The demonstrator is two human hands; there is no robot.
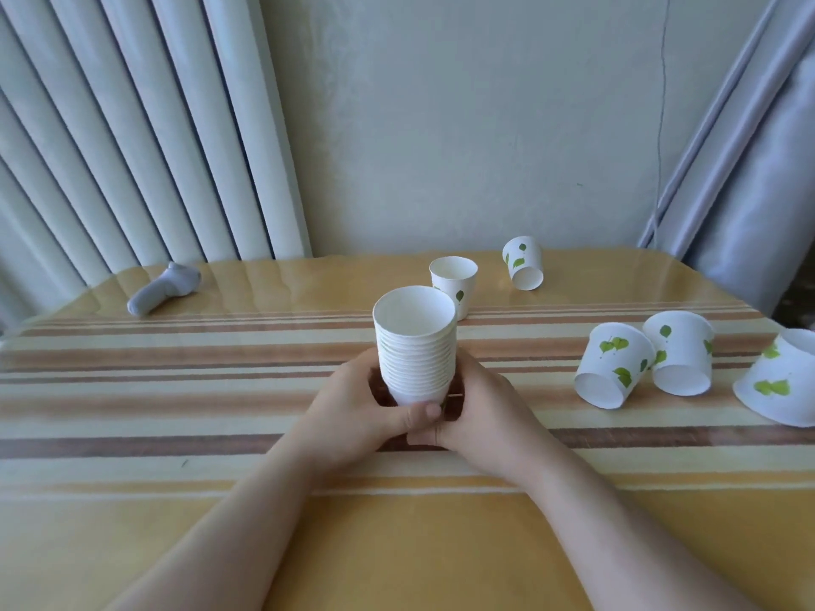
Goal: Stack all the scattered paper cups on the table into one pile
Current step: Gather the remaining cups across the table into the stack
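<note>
I am holding the pile (414, 346) with my left hand (353, 407) and right hand (480, 412) closed around it; five loose cups (613, 366) are waiting on the table (220, 390).

Pale greenish-grey wall (463, 125) straight ahead, beyond the fingertips, plain and slightly textured. Thin dark cord (660, 125) hanging down it, off to the right. White pleated curtain (132, 147) up and to the left, folds slanting toward the table's far edge. Bluish-grey curtain (749, 169) up and to the right, bunched at the table's far right corner. Underneath, a table (397, 544) under a glossy cloth, yellow-orange with brown and cream stripes running left to right. Soft daylight reflected on the sheen near the far edge. Small grey handheld device (163, 287) lying on its side, far to the left by the white curtain.
</note>
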